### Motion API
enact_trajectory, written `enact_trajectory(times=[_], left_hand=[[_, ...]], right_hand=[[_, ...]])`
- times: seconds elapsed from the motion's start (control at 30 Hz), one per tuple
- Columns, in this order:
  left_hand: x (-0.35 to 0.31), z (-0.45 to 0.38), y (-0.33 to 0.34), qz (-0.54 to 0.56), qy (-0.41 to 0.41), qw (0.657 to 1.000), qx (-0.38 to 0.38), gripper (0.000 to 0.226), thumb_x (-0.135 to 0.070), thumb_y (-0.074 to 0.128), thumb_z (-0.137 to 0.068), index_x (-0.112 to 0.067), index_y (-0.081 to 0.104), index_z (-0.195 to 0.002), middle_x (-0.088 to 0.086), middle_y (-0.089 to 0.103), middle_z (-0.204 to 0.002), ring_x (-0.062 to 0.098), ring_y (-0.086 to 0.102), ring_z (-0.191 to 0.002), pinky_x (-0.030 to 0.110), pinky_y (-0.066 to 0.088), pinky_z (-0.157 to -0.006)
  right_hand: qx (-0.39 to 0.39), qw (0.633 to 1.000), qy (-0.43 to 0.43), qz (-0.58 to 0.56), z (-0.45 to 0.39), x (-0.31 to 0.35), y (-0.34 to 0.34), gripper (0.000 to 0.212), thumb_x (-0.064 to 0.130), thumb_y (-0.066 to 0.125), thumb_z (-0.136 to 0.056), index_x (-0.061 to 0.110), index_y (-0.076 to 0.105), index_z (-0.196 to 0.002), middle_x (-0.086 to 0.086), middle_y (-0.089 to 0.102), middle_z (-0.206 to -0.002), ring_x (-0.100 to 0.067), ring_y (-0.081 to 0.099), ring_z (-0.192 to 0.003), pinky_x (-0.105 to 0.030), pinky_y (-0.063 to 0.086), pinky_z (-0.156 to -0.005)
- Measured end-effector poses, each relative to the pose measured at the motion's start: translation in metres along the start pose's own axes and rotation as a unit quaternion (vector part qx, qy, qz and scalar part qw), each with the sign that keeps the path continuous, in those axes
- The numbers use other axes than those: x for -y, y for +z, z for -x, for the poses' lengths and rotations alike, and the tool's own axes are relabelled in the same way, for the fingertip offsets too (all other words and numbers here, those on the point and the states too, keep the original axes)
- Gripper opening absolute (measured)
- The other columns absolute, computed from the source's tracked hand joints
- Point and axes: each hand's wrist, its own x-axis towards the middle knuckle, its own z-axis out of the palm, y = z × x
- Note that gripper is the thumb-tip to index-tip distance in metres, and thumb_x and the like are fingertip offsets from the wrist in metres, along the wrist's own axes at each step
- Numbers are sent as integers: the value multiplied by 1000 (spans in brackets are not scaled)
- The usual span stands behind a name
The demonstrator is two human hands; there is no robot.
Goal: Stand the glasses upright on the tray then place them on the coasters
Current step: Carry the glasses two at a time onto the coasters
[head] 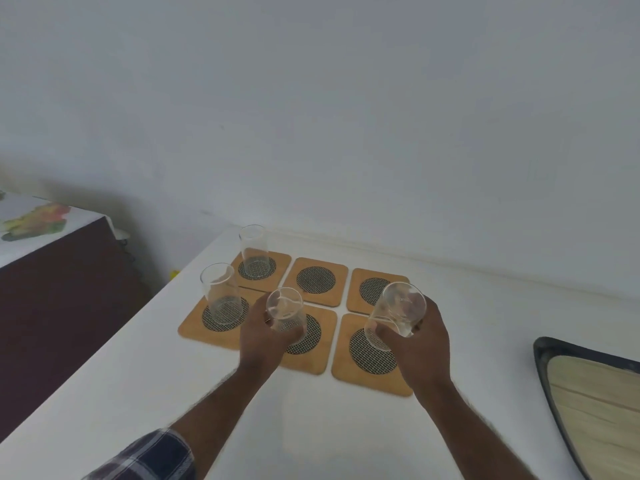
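Several square wooden coasters with dark mesh circles lie in two rows on the white table. One clear glass (254,251) stands on the far left coaster (260,269), another glass (221,295) on the near left coaster (194,328). My left hand (263,336) grips a third glass (286,313) over the near middle coaster (313,351). My right hand (420,344) holds a fourth glass (396,315), tilted, above the near right coaster (367,358). The far middle coaster (316,280) and far right coaster (372,289) hold nothing. The tray (554,379) lies at the right edge.
The white table (311,427) ends at a wall behind the coasters and drops off on its left side. A dark cabinet (59,289) with a patterned cloth stands to the left, lower than the table.
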Motion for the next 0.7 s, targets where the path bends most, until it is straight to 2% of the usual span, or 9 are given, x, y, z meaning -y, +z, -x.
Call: enact_trajectory(times=[0.07, 0.13, 0.23, 0.33, 0.43, 0.53, 0.57, 0.63, 0.7], left_hand=[[6, -7, 3, 9, -5, 1000, 9, 67, -25, 95, -54, -52, 61, -105, -21, 71, -101, 0, 67, -95, 26, 55, -81], [9, -13, 6, 15, -10, 1000, 20, 68, -26, 95, -54, -49, 60, -108, -23, 71, -100, 0, 68, -94, 27, 58, -80], [13, -17, 9, 12, -4, 999, 35, 76, -26, 94, -58, -42, 57, -121, -27, 70, -104, -4, 66, -98, 18, 55, -79], [19, -16, 12, 11, 1, 999, 31, 76, -26, 93, -60, -41, 56, -125, -28, 67, -109, -2, 65, -103, 12, 51, -80], [30, -13, 13, -7, -9, 999, 40, 75, -29, 92, -61, -45, 53, -124, -19, 69, -110, 5, 65, -105, 26, 55, -86], [41, -9, 13, -29, -22, 998, 45, 74, -34, 91, -62, -36, 56, -127, -17, 68, -115, 4, 64, -107, 34, 57, -91], [43, -8, 14, -37, -24, 998, 44, 73, -36, 91, -62, -33, 57, -127, -17, 67, -116, 4, 64, -109, 33, 57, -92], [46, -6, 15, -51, -25, 998, 41, 71, -43, 89, -61, -41, 55, -123, -26, 64, -115, -2, 61, -109, 26, 54, -90], [46, -6, 15, -58, -25, 997, 41, 72, -49, 88, -59, -45, 55, -123, -31, 63, -113, -10, 58, -108, 21, 53, -87]], right_hand=[[4, 1000, 0, 5, -4, -2, 8, 68, 19, 91, -59, 34, 55, -114, 14, 66, -103, -5, 63, -97, -25, 50, -81], [7, 1000, 1, 11, -7, -4, 14, 69, 21, 92, -58, 32, 56, -116, 15, 66, -104, -3, 63, -96, -21, 50, -78], [8, 1000, 3, 27, -13, -5, 23, 66, 24, 91, -58, 32, 57, -114, 19, 66, -100, 5, 61, -91, -9, 46, -69], [15, 999, 6, 38, -19, -5, 31, 64, 26, 91, -58, 33, 57, -112, 18, 66, -99, 3, 61, -90, -12, 46, -69], [34, 998, 1, 50, -33, -4, 43, 65, 24, 90, -58, 32, 57, -113, 17, 65, -100, 1, 62, -89, -12, 46, -68], [45, 997, -2, 58, -53, -3, 60, 65, 21, 89, -57, 27, 58, -115, 18, 61, -98, -1, 61, -87, -11, 44, -65], [48, 997, -2, 60, -61, -2, 66, 66, 22, 90, -57, 24, 58, -115, 18, 60, -97, -1, 60, -86, -11, 43, -64], [57, 997, 4, 60, -76, -3, 81, 68, 22, 90, -58, 20, 56, -117, 15, 62, -98, -2, 60, -85, -13, 43, -64], [67, 996, 12, 50, -91, -6, 97, 66, 24, 91, -58, 22, 54, -112, 17, 62, -96, 2, 59, -84, -9, 42, -61]])
